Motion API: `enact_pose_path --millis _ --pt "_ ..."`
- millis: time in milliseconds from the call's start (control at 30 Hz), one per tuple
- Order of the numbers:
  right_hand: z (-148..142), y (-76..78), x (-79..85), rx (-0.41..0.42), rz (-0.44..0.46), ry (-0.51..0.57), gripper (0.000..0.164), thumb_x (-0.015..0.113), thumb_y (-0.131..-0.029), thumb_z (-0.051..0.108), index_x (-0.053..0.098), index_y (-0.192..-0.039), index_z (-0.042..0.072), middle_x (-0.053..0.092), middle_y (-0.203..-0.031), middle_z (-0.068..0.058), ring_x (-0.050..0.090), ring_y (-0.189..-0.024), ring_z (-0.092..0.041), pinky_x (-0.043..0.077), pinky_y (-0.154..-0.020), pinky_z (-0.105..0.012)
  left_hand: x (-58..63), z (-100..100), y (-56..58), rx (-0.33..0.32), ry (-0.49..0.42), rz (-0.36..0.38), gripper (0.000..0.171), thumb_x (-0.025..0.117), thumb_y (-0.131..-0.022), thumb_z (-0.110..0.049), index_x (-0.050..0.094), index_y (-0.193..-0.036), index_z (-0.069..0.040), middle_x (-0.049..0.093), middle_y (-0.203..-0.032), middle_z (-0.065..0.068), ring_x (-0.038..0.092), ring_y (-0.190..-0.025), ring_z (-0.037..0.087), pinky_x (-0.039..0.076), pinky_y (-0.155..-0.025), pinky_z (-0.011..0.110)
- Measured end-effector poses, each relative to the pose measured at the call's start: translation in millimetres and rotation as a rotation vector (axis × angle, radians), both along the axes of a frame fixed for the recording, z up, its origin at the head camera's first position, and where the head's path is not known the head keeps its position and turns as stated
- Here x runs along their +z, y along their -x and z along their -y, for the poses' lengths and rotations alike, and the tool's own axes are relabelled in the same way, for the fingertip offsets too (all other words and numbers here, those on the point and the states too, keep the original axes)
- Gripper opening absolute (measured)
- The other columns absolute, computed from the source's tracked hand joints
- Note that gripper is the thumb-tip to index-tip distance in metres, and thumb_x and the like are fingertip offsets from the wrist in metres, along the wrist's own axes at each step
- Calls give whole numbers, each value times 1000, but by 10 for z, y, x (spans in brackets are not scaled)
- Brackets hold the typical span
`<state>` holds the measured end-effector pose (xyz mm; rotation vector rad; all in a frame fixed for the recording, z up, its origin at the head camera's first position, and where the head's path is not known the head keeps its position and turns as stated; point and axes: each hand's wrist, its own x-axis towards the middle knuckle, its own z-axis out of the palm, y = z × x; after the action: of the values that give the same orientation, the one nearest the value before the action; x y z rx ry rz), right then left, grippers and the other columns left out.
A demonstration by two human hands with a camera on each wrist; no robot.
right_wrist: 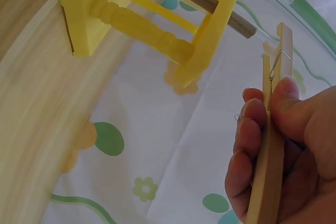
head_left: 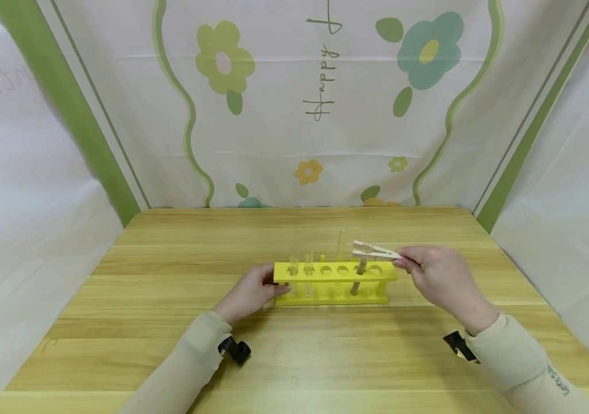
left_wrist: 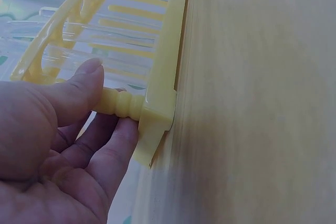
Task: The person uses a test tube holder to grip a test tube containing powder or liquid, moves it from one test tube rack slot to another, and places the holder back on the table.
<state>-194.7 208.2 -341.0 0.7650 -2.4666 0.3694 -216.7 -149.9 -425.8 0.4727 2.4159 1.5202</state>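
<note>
A yellow test tube rack [head_left: 335, 272] stands on the table. My left hand [head_left: 253, 292] grips its left end; in the left wrist view, thumb and fingers close around the yellow end post [left_wrist: 122, 102]. My right hand [head_left: 441, 282] holds a wooden test tube clamp [right_wrist: 269, 166], thumb on one side and curled fingers on the other. The clamp's front end is at the clear top of a test tube with grey-brown contents [head_left: 358, 277], which stands in the rack's right part. Whether the clamp grips the glass, I cannot tell. Two clear test tubes [head_left: 308, 276] stand at the rack's left.
Another clear test tube [head_left: 342, 244] rises behind the rack's front row. The wood-grain table [head_left: 315, 356] extends around the rack. A white cloth with printed flowers [head_left: 273, 126] hangs behind the table, and pale cloth walls [head_left: 558, 172] stand at both sides.
</note>
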Motion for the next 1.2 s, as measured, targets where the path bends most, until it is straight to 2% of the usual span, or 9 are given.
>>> enact_pose_path --millis 333,533,667,767,1200 --pt "25 -3 -104 32 -22 3 20 75 -75 14 73 -91 3 69 -80 -6 65 -69 -20 52 -59 -36 -19 0 8 -6 1 -14 27 64 -87 -26 59 -113 -26 63 -104 -7 59 -92 14 49 -74 30" --pt "31 13 -150 49 -34 16 18 76 -73 12 73 -89 2 58 -77 2 50 -65 -12 44 -56 -28 -15 -3 4 -8 -7 -10 27 64 -87 -26 59 -114 -26 63 -105 -6 59 -93 14 49 -74 30" --pt "19 35 -191 58 -50 16 23 77 -71 11 74 -91 2 51 -77 2 42 -64 -12 38 -54 -26 -18 0 8 -13 -8 -17 27 64 -87 -25 59 -113 -26 63 -105 -6 59 -92 14 49 -74 30" --pt "19 49 -216 70 -59 3 24 78 -70 11 73 -92 2 50 -76 1 40 -64 -13 37 -54 -27 -24 3 11 -15 -10 -21 26 64 -87 -25 60 -112 -25 63 -103 -6 59 -91 15 49 -73 31" --pt "35 29 -211 47 9 -36 27 76 -73 14 73 -98 5 47 -77 3 38 -65 -11 36 -54 -26 -33 2 25 -16 -9 -19 25 64 -87 -26 60 -111 -25 63 -103 -6 59 -92 14 49 -74 30"
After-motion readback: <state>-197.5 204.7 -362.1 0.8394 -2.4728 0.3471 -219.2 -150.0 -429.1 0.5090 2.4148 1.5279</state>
